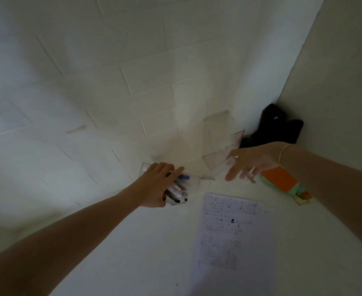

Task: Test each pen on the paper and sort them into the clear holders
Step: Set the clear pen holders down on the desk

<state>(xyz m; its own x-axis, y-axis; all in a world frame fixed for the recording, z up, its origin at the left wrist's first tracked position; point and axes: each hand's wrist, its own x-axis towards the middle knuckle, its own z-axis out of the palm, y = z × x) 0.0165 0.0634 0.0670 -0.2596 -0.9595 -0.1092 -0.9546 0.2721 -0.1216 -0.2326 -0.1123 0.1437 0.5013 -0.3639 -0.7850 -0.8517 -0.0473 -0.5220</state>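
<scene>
Left hand (157, 184) grips pen-filled clear plastic holder (181, 189) left of the printed white paper sheet (231, 229).
Right hand (250, 162), fingers spread apart, reaches an empty-looking second clear holder (218, 146) beyond the sheet.

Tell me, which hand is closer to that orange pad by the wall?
Right. The right hand hovers just left of the orange pad, fingers spread. The left hand is far off across the table, gripping a clear holder of pens.

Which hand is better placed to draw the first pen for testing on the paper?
Probably the right hand: it hangs open and free above the table, near the printed white paper sheet. The left hand already has its grip on the clear plastic holder of pens, steadying it.
</scene>
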